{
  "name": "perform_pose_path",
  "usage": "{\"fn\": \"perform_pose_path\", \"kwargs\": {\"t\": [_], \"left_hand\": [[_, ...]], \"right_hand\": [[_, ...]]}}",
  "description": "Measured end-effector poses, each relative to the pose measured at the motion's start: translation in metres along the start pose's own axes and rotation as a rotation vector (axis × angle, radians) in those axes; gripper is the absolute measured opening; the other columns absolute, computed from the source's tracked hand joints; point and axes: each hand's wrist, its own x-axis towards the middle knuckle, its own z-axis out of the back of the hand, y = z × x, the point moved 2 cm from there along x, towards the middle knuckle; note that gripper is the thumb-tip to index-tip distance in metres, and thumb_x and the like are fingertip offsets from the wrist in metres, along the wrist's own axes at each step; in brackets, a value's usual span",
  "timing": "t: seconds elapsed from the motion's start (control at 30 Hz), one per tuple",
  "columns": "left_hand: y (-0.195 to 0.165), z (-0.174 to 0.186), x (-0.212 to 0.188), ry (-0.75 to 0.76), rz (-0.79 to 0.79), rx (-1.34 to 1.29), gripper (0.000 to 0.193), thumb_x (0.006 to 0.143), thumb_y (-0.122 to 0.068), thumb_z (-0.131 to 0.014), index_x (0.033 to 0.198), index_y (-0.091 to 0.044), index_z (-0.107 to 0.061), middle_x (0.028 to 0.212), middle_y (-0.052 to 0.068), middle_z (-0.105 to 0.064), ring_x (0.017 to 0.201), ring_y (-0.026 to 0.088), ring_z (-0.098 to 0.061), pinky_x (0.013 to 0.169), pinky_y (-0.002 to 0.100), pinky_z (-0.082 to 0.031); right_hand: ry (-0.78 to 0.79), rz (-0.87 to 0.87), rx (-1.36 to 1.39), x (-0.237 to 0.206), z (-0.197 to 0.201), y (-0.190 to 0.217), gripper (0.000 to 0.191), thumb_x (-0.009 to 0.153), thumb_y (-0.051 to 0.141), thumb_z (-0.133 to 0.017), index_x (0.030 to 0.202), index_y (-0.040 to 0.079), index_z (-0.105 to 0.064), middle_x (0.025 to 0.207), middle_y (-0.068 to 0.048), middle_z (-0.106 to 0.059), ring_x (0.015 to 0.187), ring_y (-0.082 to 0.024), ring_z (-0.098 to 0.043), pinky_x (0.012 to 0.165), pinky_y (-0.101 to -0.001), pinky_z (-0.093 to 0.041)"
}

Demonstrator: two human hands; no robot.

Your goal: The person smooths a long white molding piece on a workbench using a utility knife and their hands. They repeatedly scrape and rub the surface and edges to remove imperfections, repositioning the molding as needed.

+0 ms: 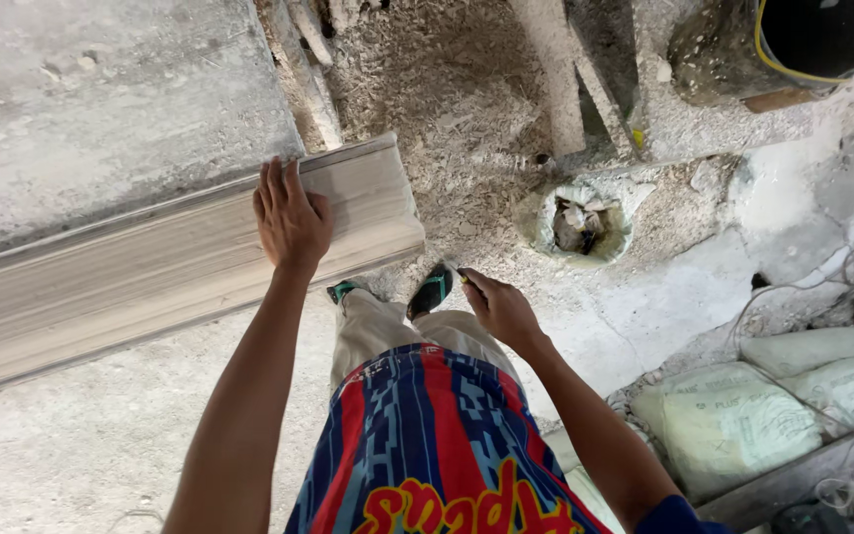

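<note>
Pale wooden moulding (180, 262) lies slantwise at left, the left hand (291, 220) spread flat on its right end. The right hand (498, 307) pinches a small pencil-like object (464, 277), just above the sandalled feet (431, 290). Sawdust covers the floor (447, 99); sacks (793, 396) lie at the near right.

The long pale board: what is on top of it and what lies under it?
The left hand rests flat on the long pale board near its end. Under that end, dusty floor and sawdust show; whatever supports the board is covered.
</note>
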Motion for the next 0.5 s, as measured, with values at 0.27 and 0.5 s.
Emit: {"fn": "perform_pose_path", "kwargs": {"t": [0.27,0.5], "left_hand": [[0.001,-0.003,-0.001,-0.015,-0.006,0.000,0.051,0.100,-0.022,-0.050,0.147,-0.001,-0.047,0.153,0.026,-0.048,0.147,0.041,-0.041,0.120,0.056,-0.032],[0.000,-0.002,0.002,-0.009,0.033,-0.001,0.049,0.099,-0.020,-0.050,0.145,-0.001,-0.048,0.152,0.025,-0.050,0.146,0.041,-0.043,0.120,0.055,-0.033]], "right_hand": [[-0.007,-0.052,-0.030,0.040,0.019,0.019,0.039,0.107,0.026,-0.049,0.138,0.007,-0.063,0.086,-0.013,-0.076,0.042,-0.010,-0.052,0.036,-0.0261,-0.046],[0.053,-0.051,0.008,0.077,0.016,0.018,0.044,0.109,0.031,-0.046,0.143,0.007,-0.056,0.093,-0.014,-0.073,0.040,-0.007,-0.051,0.035,-0.0222,-0.047]]}}
